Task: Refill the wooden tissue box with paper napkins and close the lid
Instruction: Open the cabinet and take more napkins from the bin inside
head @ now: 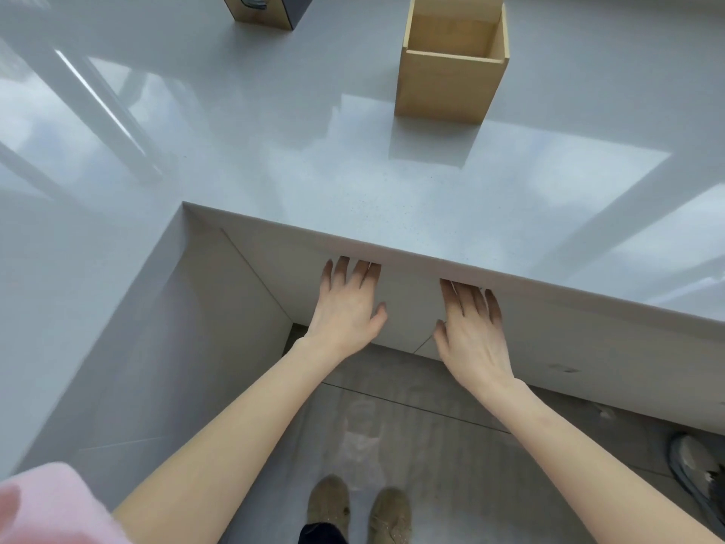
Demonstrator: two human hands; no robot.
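Our brown shoes [359,516] stand on the grey floor; above them our left hand [345,308] and right hand [470,335] spread open, empty, under the counter edge [392,251] — nothing started. The open wooden tissue box [451,68] sits well beyond — we must reach it; no napkins visible.

Single head view, looking steeply down over counter edge [431,261], floor below.

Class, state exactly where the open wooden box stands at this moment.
In the head view the open wooden box stands upright on the white countertop, upper right of centre, beyond both hands and right of a second box at the top edge.
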